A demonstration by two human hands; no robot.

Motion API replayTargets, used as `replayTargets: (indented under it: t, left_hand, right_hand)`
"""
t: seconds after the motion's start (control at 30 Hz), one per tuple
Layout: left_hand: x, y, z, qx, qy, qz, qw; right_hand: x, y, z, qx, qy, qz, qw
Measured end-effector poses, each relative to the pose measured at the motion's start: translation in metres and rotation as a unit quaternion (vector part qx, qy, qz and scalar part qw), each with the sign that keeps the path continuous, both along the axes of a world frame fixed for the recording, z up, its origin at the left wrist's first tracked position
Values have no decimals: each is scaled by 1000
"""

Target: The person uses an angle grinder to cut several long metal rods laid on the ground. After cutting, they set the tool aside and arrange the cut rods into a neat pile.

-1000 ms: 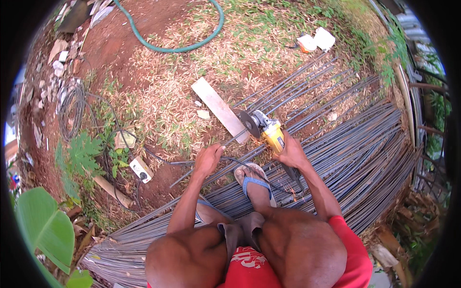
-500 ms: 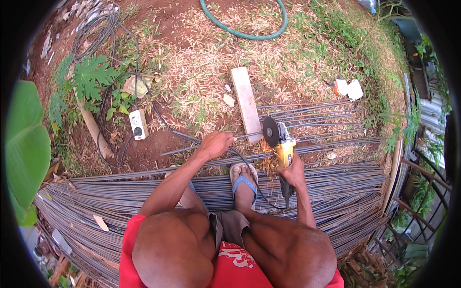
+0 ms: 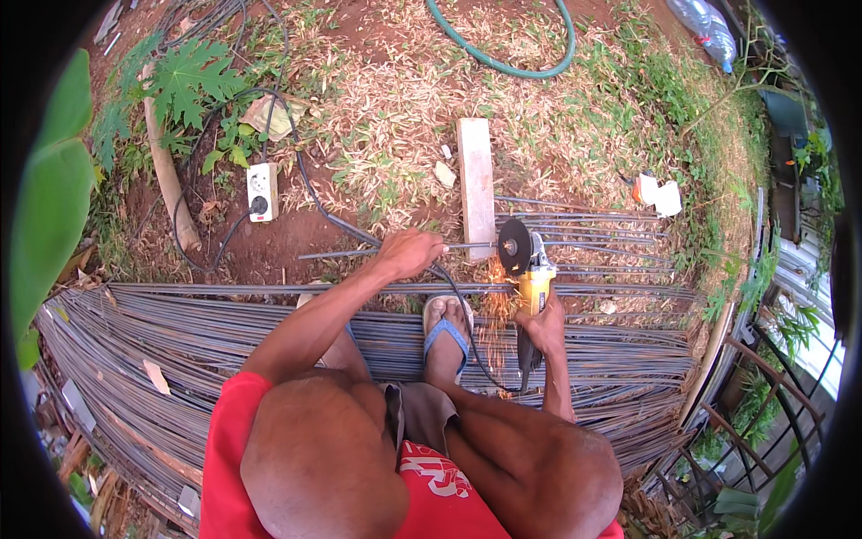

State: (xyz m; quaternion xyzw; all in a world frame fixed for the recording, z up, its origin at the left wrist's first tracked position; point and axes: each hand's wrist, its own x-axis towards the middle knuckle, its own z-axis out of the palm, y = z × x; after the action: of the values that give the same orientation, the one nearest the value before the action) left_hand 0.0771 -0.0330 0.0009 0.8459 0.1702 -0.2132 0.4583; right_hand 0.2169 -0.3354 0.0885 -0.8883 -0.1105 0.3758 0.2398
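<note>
My left hand (image 3: 410,253) is closed around a thin steel rod (image 3: 334,255), which lies crosswise with its right part over the near end of a wooden board (image 3: 476,184). A yellow and black angle grinder (image 3: 535,289) stays upright in my right hand (image 3: 544,325), whose fingers wrap its body. Its dark disc (image 3: 514,248) meets the rod just right of the board. Orange sparks (image 3: 496,310) stream from there toward me. The exact contact point is hidden behind the disc. Beyond the grinder, several cut-length rods (image 3: 593,237) lie on the ground.
Long steel rods (image 3: 593,359) are piled under my sandalled feet (image 3: 447,337). A black cord (image 3: 314,193) runs from a white power strip (image 3: 261,193) past my left hand. A green hose (image 3: 503,67) curves at the back; a white and orange object (image 3: 660,195) sits at right.
The spark stream has grown thicker and longer, reaching down past the grinder. Both hands keep their grips on the rod and grinder. The whole view has shifted slightly.
</note>
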Motion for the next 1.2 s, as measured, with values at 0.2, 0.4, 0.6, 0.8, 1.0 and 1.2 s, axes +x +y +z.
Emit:
replayTargets:
  t: [0.2,0.4,0.6,0.8,1.0,1.2]
  left_hand:
    - [4,-1,1,-4,20,-13,1000]
    - [3,-1,-3,-7,32,-13,999]
    - [3,0,0,-16,34,-24,999]
    - [6,1,4,-15,47,-31,998]
    - [5,1,4,-7,36,-26,999]
    - [4,-1,-3,-5,21,-20,1000]
  right_hand:
    - [1,-10,-7,26,-36,27,999]
    - [5,4,-5,-12,-38,11,999]
    - [2,-5,2,-1,10,17,1000]
    - [-2,-6,-1,20,-33,25,999]
    - [3,2,-9,35,-47,8,998]
    - [1,-9,-5,42,-20,23,999]
